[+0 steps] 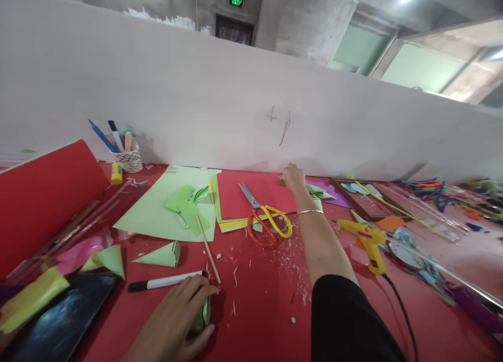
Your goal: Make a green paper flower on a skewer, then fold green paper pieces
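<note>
Folded green paper under left hand, showing between thumb and fingers

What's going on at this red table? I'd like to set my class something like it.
A person is doing papercraft. The left hand is curved over a folded green paper piece. The right hand is stretched out to the far side of a flat red paper sheet, near the white wall; its grip is unclear. Metal scissors with red and yellow handles lie partly on that sheet, and a yellow glue gun lies right of the right arm.
</note>
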Demonstrator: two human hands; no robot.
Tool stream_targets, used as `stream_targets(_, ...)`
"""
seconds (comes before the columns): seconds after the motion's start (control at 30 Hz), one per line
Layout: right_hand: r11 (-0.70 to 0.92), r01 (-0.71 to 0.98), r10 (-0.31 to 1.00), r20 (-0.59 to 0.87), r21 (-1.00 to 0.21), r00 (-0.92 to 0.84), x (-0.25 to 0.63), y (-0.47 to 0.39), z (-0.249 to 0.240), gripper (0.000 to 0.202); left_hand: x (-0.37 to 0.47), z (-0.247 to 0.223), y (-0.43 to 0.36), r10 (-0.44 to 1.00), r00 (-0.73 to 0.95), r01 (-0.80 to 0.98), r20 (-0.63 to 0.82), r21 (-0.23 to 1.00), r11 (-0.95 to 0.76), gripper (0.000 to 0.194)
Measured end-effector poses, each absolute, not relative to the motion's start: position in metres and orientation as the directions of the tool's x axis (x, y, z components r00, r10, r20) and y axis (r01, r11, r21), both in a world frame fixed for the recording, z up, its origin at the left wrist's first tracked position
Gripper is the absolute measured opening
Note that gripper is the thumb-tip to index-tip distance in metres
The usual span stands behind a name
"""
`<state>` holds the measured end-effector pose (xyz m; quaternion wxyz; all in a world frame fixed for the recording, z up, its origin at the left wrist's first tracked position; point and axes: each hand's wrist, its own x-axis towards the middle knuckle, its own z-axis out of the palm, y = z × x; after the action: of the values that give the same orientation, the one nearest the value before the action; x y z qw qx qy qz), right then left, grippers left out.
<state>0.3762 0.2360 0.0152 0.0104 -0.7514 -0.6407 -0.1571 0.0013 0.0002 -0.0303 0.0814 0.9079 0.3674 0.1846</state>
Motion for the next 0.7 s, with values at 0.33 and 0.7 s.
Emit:
stream_targets(0.33, -0.204, 0.962, 0.979, 0.05, 0.182, 0.199, 0.386, 0.226, -0.001, 0.029, 0.002, -0.032, 0.001, 0.688, 0.661, 0.619, 0.299, 0.301, -0.725, 0.04)
stream_targets(0.7, -0.353, 0.925, 0.93, 0.159, 0.138, 0.332, 0.383, 0.226, 0.03, 0.043, 0.003, -0.028, -0.001, 0.729, 0.656, 0.633, 0.198, 0.382, -0.673, 0.036)
